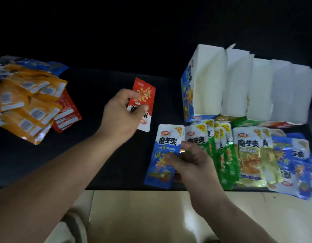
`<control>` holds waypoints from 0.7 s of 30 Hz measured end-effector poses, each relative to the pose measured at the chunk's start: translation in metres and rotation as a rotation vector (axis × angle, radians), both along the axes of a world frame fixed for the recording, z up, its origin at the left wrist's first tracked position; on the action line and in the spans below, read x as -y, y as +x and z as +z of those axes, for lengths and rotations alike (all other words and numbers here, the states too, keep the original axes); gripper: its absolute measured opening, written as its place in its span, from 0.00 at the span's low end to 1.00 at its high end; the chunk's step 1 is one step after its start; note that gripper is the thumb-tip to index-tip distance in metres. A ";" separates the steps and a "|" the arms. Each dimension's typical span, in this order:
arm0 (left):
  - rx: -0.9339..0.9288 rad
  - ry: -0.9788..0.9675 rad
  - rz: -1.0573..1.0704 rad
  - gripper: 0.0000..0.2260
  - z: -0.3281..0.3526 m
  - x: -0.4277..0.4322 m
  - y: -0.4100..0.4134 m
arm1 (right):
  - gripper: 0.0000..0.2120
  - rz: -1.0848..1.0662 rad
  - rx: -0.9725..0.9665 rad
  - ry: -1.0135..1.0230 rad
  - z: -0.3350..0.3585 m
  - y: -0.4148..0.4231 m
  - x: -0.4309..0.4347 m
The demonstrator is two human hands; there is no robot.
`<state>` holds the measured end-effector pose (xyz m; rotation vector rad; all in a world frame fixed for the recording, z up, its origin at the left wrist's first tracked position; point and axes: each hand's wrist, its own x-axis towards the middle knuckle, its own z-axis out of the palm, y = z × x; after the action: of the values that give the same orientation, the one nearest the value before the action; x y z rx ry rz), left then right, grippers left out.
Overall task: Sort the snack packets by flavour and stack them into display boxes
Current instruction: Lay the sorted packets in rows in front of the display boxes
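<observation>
Left hand [121, 113], arm stretched forward, pinches a red packet [145, 95] between thumb and fingers; right hand [193, 165], nearer the body, grips a blue packet [161, 170], thumb on top.

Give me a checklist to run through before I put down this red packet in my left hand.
1. Grip of left hand on red packet: ok.
2. Grip of right hand on blue packet: ok.
3. The display boxes are open, white insides showing: ok.
4. Which box takes red: cannot tell, fronts mostly hidden.
5. The green packets and yellow packets lie grouped by colour: ok.
6. The orange packets at left sorted: not ok, some red packets lie under them.
</observation>
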<state>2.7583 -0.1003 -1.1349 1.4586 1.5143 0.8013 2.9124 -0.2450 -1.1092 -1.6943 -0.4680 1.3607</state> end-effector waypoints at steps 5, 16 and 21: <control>0.003 -0.085 -0.074 0.16 -0.009 0.009 0.015 | 0.10 -0.024 -0.031 0.021 0.008 0.019 0.013; 0.190 -0.302 -0.177 0.11 0.037 0.097 0.050 | 0.10 -0.127 -0.043 0.050 0.031 0.062 0.040; 0.417 -0.465 -0.186 0.09 0.046 0.126 0.059 | 0.12 -0.129 -0.026 0.079 0.028 0.066 0.045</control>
<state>2.8178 -0.2262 -1.0893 0.9933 1.1305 0.5489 2.9783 -0.2898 -1.0814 -1.6125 -0.3859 1.2538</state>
